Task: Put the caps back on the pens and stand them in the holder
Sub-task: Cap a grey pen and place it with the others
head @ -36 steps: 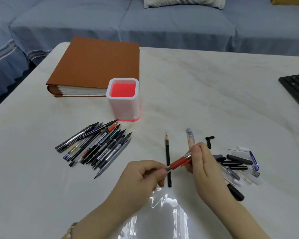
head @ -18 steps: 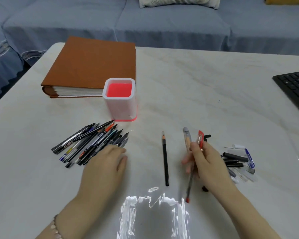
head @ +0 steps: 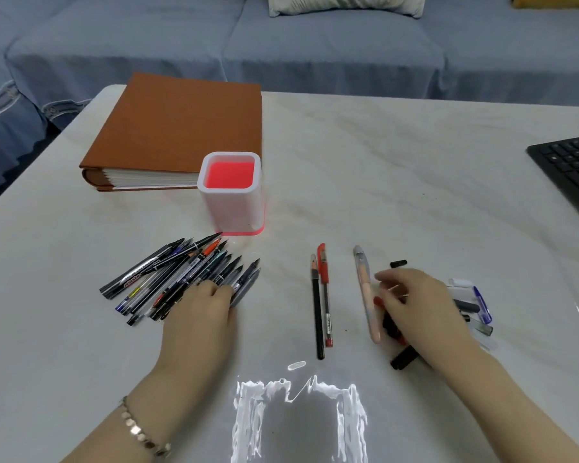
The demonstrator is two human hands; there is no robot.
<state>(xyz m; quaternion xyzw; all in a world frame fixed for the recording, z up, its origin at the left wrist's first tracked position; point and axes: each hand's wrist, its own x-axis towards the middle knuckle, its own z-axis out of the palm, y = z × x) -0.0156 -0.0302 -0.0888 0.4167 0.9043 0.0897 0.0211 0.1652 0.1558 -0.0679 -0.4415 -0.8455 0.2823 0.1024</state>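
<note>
A thick orange-brown album (head: 181,128) is lying flat at the far left of the white marbled bench (head: 398,168). A black keyboard (head: 572,168) is poking in from the right edge. Behind, a blue-covered sofa (head: 281,55) is carrying a pale cushion (head: 345,3).

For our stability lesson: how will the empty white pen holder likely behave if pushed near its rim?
The holder stands taller than it is wide and holds nothing, so it is probably light and may tip. The table looks glossy, so a low push would likely slide it instead.
</note>
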